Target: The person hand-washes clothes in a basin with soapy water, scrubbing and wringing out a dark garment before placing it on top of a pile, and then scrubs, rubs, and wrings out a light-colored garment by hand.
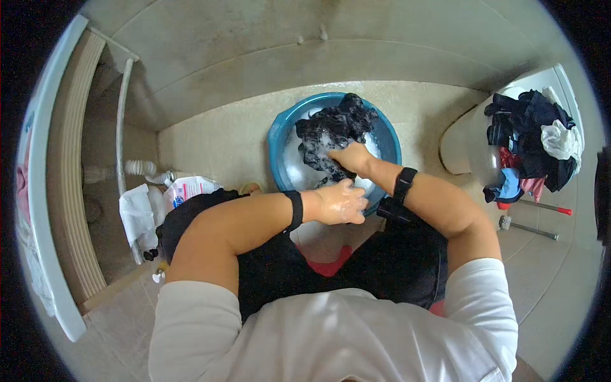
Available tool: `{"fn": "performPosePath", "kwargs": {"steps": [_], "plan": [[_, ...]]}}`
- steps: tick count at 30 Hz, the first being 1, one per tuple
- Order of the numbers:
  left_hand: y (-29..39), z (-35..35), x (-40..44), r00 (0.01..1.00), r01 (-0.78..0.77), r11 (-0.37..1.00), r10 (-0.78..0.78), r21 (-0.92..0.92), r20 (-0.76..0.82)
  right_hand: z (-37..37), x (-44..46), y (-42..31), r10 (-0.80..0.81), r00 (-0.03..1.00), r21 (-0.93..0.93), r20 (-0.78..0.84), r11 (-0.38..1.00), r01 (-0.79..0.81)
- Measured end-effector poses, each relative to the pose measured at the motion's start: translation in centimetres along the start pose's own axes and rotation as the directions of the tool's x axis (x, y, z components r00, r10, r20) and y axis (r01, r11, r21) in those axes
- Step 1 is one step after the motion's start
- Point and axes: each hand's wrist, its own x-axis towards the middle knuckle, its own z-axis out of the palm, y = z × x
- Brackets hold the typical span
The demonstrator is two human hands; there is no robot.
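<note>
A blue round tub (276, 143) on the floor in front of me holds white suds and a wet, foamy black garment (331, 127), bunched towards the far side. My right hand (354, 158) reaches in from the right, its fingers closed on the garment's near part. Wet and foamy, my left hand (340, 202) is over the tub's near rim with its fingers curled closed. The garment's lower end comes close to its thumb side, but what lies inside the fingers is hidden. Each wrist has a black band.
Dark, white and red clothes (531, 137) are heaped on a white surface at the right. Below them is a red-tipped rod (563, 211). A white and pink bag (188, 190), a pale upright pipe (124, 121) and a corrugated hose (141, 167) stand left. A tiled wall (280, 60) closes the far side.
</note>
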Motion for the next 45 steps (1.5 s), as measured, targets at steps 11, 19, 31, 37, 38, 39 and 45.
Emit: {"fn": "performPosePath", "kwargs": {"steps": [11,19,31,37,38,39,45], "plan": [[0.7,-3.2,-2.8,0.464,0.672,0.318,-0.884,-0.669,0.047,-2.6,-6.1,0.9,0.054,0.998,0.879,0.020,0.475,-0.043],[1.9,-4.6,-0.5,0.236,-0.189,-0.385,-0.911,-0.903,0.339,-2.3,-8.3,0.6,-0.049,0.998,0.994,-0.034,0.106,0.039],[3.7,-6.9,-2.4,0.389,-0.761,-0.471,-0.882,-0.446,0.266,7.1,-6.2,1.9,-0.300,0.953,0.527,-0.038,-0.817,-0.236],[4.6,-7.5,-3.9,0.326,-0.541,-0.552,-0.833,-0.635,0.446,0.5,-4.6,3.9,-0.370,0.899,0.718,-0.233,-0.689,-0.097],[4.4,-7.3,-4.5,0.326,-0.544,-0.554,-0.832,-0.630,0.450,-0.6,-4.2,4.3,-0.367,0.904,0.767,-0.218,-0.637,-0.073],[4.1,-7.8,-4.6,0.415,-0.361,-0.603,-0.787,-0.712,0.457,-2.4,-4.3,4.0,-0.322,0.921,0.831,-0.220,-0.557,0.003],[1.4,-8.1,-1.1,0.378,0.295,-0.189,-0.877,-0.937,0.296,-9.1,-5.4,-0.2,-0.204,0.979,0.996,-0.020,-0.086,0.003]]}}
